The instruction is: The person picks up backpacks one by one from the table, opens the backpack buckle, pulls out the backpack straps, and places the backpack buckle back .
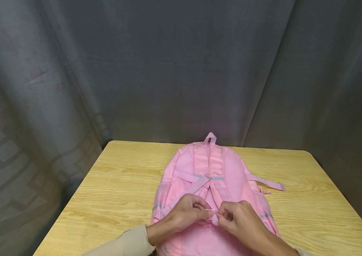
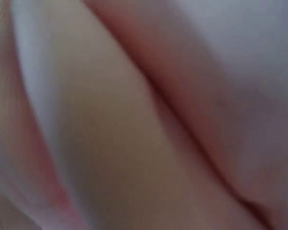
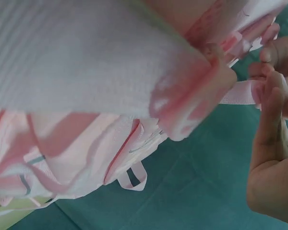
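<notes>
A pink backpack (image 1: 231,165) lies on the table with its shoulder straps (image 1: 201,160) facing up and its top loop (image 1: 211,136) at the far end. Over its lower middle, my left hand (image 1: 188,209) pinches a narrow pink strap between thumb and fingers. My right hand (image 1: 239,218), just to the right, pinches the same strap piece (image 1: 215,219) with thumb and curled forefinger. The fingertips of both hands nearly meet there. In the right wrist view a pink webbing strap (image 3: 240,92) runs into the fingers. Blurred skin fills the left wrist view.
The wood-grain table (image 1: 120,177) extends to both sides of the backpack. A loose pink strap (image 1: 268,183) sticks out on the right, beside a small zipper pull (image 1: 266,192). Another strap (image 1: 187,193) crosses the bag diagonally. Dark grey curtains (image 1: 174,71) hang behind the table.
</notes>
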`<state>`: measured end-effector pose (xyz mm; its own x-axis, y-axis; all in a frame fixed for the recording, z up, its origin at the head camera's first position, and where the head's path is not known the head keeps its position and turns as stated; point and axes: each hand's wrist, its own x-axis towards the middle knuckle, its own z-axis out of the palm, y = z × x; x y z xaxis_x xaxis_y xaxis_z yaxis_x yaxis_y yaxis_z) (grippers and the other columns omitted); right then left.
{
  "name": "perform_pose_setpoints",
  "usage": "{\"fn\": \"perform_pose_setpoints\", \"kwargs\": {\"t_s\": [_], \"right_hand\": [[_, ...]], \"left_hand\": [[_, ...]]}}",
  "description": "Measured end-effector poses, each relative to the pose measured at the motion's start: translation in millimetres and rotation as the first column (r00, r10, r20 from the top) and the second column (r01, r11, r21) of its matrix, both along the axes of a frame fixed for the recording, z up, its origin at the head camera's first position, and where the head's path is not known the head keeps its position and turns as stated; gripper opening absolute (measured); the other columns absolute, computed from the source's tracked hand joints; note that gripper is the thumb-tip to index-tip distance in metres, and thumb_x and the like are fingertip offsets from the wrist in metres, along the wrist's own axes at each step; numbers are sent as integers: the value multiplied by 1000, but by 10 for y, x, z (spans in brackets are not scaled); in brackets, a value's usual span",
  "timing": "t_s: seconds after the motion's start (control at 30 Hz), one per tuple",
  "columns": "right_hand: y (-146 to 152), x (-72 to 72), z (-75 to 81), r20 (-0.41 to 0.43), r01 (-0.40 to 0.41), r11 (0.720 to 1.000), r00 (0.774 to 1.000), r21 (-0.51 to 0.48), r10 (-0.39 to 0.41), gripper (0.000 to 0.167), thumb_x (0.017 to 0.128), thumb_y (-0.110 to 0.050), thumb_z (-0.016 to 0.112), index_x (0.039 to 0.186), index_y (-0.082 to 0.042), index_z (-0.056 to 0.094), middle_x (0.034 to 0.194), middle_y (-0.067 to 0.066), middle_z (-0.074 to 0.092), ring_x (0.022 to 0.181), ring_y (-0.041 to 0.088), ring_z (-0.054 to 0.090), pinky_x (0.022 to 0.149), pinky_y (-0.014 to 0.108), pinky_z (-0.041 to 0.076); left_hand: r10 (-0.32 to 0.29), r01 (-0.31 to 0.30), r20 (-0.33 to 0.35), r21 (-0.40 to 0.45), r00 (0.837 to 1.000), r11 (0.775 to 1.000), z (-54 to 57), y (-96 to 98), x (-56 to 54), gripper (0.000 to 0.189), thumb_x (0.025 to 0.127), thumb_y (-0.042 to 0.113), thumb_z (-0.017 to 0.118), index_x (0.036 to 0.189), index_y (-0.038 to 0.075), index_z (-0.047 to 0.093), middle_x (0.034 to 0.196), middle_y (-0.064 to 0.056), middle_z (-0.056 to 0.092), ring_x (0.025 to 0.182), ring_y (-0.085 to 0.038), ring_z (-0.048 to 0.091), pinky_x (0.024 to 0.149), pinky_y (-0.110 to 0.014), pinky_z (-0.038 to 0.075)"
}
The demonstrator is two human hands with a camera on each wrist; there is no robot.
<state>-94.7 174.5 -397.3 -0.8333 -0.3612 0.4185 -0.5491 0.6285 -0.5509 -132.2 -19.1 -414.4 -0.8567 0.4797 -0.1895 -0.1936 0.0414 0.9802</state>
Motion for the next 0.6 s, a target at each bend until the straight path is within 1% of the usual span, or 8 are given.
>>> {"fn": "perform_pose_setpoints", "kwargs": {"t_s": [0.1, 0.17, 0.23, 0.3, 0.37, 0.47, 0.53, 0.6], "right_hand": [[15, -3, 24, 35, 9, 1000, 999, 13, -9, 28, 73, -1, 74, 67, -25, 61, 60, -23, 60, 57, -15, 50, 49, 8, 44], [23, -8, 44, 74, 10, 1000, 997, 26, -12, 24, 75, -2, 75, 68, -23, 64, 62, -21, 63, 58, -13, 53, 50, 9, 46], [24, -15, 68, 127, 9, 999, 992, 41, -15, 20, 77, -3, 75, 71, -20, 67, 64, -17, 67, 60, -11, 58, 52, 11, 49], [20, -19, 85, 169, 10, 998, 985, 61, -20, 16, 78, -3, 75, 73, -17, 70, 66, -13, 70, 62, -9, 61, 54, 13, 51], [3, -21, 100, 201, 16, 996, 979, 84, -33, 15, 78, -3, 73, 73, -16, 70, 67, -10, 72, 63, -6, 64, 55, 15, 52], [-18, -16, 113, 230, 29, 991, 971, 128, -58, 15, 77, -2, 72, 72, -16, 71, 67, -9, 73, 64, -3, 65, 56, 17, 53], [-24, -14, 117, 250, 33, 987, 966, 156, -71, 16, 77, -1, 71, 72, -16, 71, 67, -9, 72, 64, -3, 64, 56, 18, 52], [-24, -16, 115, 260, 34, 984, 962, 178, -80, 16, 77, -1, 71, 72, -16, 71, 67, -11, 71, 63, -5, 60, 56, 18, 51]], "left_hand": [[-14, 11, -73, -42, 997, 999, 11, -12, 4, 12, 83, 2, 75, 88, -7, 69, 74, -11, 71, 65, -25, 70, 63, -38, 62], [-19, 11, -134, -63, 991, 998, 11, -16, 15, 10, 83, 3, 76, 86, -4, 70, 73, -10, 72, 65, -27, 71, 61, -37, 62], [-22, 4, -201, -89, 979, 996, 11, -18, 31, 8, 83, 5, 77, 83, 0, 71, 71, -6, 71, 62, -23, 70, 57, -32, 61], [-24, -7, -270, -115, 963, 993, 7, -15, 49, 8, 82, 7, 78, 80, 3, 71, 68, -1, 70, 58, -15, 67, 53, -25, 57], [-24, -23, -321, -141, 947, 990, 2, -11, 66, 7, 81, 8, 78, 79, 5, 71, 65, 3, 68, 55, -7, 63, 49, -20, 54], [-22, -46, -370, -173, 929, 984, 5, -3, 86, 8, 81, 9, 78, 78, 8, 71, 63, 6, 67, 53, -1, 59, 48, -18, 51], [-21, -56, -382, -189, 924, 980, 3, 1, 97, 9, 81, 10, 79, 77, 9, 71, 63, 6, 67, 53, -1, 59, 48, -18, 51], [-23, -61, -395, -198, 918, 978, 2, 1, 106, 9, 81, 11, 80, 77, 10, 71, 62, 6, 66, 52, 1, 58, 48, -19, 51]]}}
